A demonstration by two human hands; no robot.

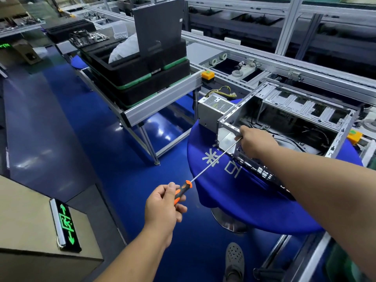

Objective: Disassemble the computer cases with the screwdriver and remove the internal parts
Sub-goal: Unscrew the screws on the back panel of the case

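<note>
Now your left hand (164,202) curls around the orange handle of the screwdriver (205,169), while your right hand (254,142), arm stretched out, pinches its shaft near the tip, probably to guide it onto a screw at the open computer case (284,119) on the blue table (254,200).

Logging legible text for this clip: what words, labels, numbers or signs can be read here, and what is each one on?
Blue cloth under the computer case: large white characters, partly hidden by the case, not readable as words.
Green lit sign at lower left: arrows and a running-figure pictogram, no words.
Green lit sign at far left: too blurred to read.
Panel sticker: too small to read.
</note>
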